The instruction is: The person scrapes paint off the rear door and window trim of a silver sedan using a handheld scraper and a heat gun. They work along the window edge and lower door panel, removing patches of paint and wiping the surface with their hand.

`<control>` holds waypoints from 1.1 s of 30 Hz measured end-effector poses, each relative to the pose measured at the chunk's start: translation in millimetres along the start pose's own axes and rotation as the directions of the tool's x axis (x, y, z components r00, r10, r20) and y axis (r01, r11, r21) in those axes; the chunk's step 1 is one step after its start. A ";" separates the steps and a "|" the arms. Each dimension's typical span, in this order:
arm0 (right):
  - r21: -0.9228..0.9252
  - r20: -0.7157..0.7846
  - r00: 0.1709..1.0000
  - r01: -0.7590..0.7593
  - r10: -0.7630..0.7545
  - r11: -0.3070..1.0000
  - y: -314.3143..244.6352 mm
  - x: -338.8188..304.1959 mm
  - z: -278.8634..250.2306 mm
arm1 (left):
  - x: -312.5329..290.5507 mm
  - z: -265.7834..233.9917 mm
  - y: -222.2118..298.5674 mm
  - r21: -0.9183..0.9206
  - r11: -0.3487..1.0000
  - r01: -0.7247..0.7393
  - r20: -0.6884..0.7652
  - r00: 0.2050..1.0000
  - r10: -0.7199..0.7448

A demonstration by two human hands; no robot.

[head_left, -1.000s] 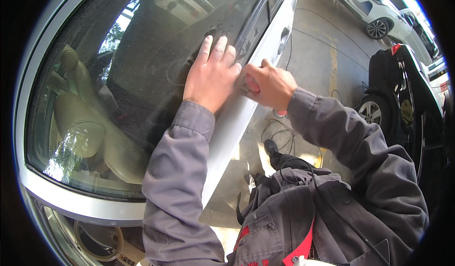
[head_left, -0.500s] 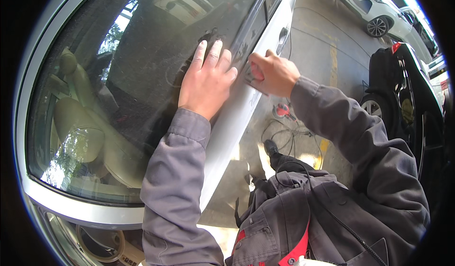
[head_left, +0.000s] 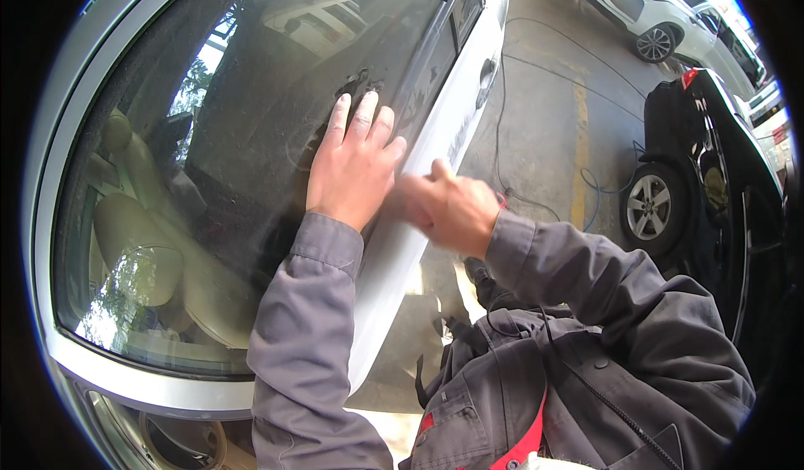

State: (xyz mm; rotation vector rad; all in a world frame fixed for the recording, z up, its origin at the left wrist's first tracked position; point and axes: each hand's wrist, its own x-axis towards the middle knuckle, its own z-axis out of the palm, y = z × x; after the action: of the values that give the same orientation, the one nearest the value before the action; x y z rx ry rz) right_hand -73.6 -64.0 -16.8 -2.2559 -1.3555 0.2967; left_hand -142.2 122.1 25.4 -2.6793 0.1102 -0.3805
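My left hand [head_left: 352, 164] lies on the side window [head_left: 251, 127] of a silver car, its fingers stretched and slightly apart. Beside it, my right hand [head_left: 452, 206] is closed at the upper part of the door panel [head_left: 389, 277], just outside the window's lower edge. Motion smears its fingers. The small pinkish-red pad in its grip, visible a moment ago, is hidden now. Farther along the door is the door handle [head_left: 486, 75]. Pale seats [head_left: 138, 231] show through the glass, along with bright reflections.
Cables [head_left: 500, 127] run across the concrete floor [head_left: 540, 102] to the right, by a yellow line [head_left: 579, 152]. A black car [head_left: 712, 160] stands at the right and a white car [head_left: 645, 18] at the far right. A steering wheel [head_left: 213, 453] shows at the lower left.
My right hand has slid along the door toward me and slightly left. My left hand stays on the window while the view shifts a little. The red tool on the floor is now mostly covered.
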 end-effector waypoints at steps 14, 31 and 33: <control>-0.085 0.020 0.999 0.040 -0.038 0.996 33.1 27.6 -7.8 | -1.1 5.4 1.3 0.004 1.000 0.000 -0.030 1.000 0.000; -0.147 -0.011 0.998 -0.064 0.063 0.987 35.8 49.0 -18.7 | 7.7 10.0 -1.1 0.021 1.000 -0.003 -0.006 1.000 0.003; -0.116 0.090 0.996 0.009 0.001 0.993 22.5 34.6 -6.8 | 6.9 12.0 -1.1 0.024 1.000 0.003 -0.020 1.000 -0.003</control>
State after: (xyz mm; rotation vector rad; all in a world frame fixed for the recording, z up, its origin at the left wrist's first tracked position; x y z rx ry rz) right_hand -36.7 -44.6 -20.3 -2.3602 -1.4579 0.3294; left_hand -132.1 127.0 17.1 -2.6524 0.1073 -0.4075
